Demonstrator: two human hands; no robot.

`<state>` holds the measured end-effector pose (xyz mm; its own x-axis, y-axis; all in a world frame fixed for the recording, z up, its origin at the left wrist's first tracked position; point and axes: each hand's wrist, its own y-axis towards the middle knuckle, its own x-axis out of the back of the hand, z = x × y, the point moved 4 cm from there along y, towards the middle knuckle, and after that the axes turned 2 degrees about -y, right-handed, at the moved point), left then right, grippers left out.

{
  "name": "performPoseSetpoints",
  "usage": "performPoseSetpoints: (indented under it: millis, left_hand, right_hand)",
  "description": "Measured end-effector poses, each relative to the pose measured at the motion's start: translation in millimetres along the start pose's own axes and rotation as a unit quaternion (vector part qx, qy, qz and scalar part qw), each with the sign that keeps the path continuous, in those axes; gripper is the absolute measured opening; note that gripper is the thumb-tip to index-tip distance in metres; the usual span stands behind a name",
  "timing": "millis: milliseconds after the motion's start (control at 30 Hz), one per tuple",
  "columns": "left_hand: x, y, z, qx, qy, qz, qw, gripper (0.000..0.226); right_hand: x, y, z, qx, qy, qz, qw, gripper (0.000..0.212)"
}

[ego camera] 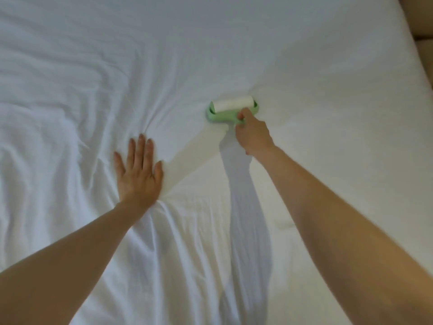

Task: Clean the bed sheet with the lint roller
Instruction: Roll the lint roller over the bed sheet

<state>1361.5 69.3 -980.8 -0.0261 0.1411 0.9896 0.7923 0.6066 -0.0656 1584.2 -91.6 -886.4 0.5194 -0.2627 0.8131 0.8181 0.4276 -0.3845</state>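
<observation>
A white bed sheet (210,55) fills nearly the whole view, smooth on the right and creased on the left. A lint roller (228,107) with a pale green frame and a white roll lies on the sheet right of centre. My right hand (251,133) grips its green handle from the near side, arm stretched out. My left hand (138,171) lies flat on the sheet to the lower left of the roller, fingers straight and spread, palm pressing the cloth down.
Deep wrinkles run across the left part of the sheet (46,118) and fan out from under my left palm. The mattress edge (412,50) slopes down the right side, with a beige surface (425,36) beyond it at the top right corner.
</observation>
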Motion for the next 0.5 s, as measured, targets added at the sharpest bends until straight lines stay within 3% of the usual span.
performPoseSetpoints:
  millis: [167,333,500]
  left_hand:
    - [2,-7,5,0.009,0.003,0.011,1.000,0.064]
    - [2,-9,8,0.016,0.007,0.019,1.000,0.062]
    - [2,-14,16,0.020,0.017,0.029,0.999,0.061]
  right_hand:
    - [-34,-130,-57,-0.029,0.023,0.000,0.999,0.042]
    - [-28,-249,-105,-0.095,-0.048,0.125,0.986,0.043]
    - [8,-283,-100,-0.078,-0.090,0.034,0.992,0.031]
